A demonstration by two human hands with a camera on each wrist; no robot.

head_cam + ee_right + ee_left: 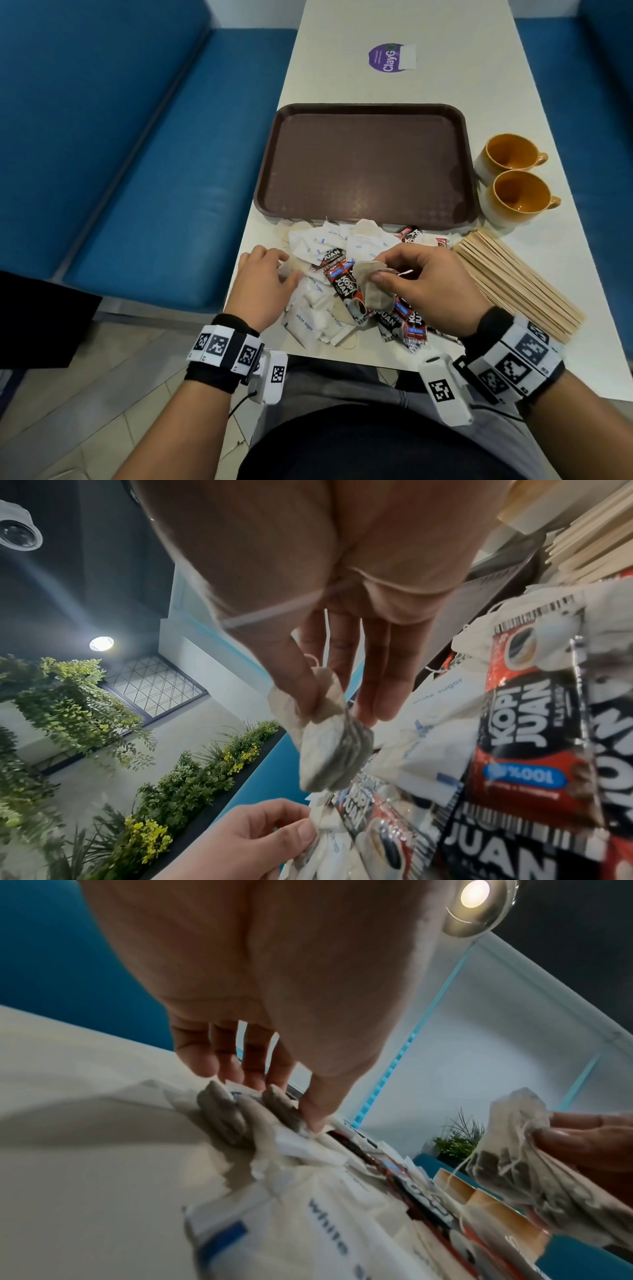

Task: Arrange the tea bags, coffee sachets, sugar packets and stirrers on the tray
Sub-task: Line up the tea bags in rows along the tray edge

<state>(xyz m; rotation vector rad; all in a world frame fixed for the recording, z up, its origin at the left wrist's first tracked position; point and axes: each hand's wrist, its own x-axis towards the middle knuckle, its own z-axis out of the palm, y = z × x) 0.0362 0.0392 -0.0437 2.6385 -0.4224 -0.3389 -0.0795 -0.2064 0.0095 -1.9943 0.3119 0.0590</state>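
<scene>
white table (479, 85) runs lengthwise between two blue padded benches – left (137, 171), right (603, 137). floor (102, 394) is pale tile. purple round sticker (387, 58) on the far end of the table. wrist views: dark ceiling (85, 547) with a round downlight (474, 896) and a dome camera (17, 531), pale walls with a teal strip (387, 1069) – leafy plants (68, 710), some with yellow flowers, along a planter ledge.

Matt brown textured plastic tray (368, 120); beside it glazed ceramic cups (517, 197), pale bare-wood stirrers (513, 281). Below tray: glossy foil coffee sachets (342, 284), matt paper sugar pkts (305, 322), gauzy crumpled tea bag (373, 287).
</scene>
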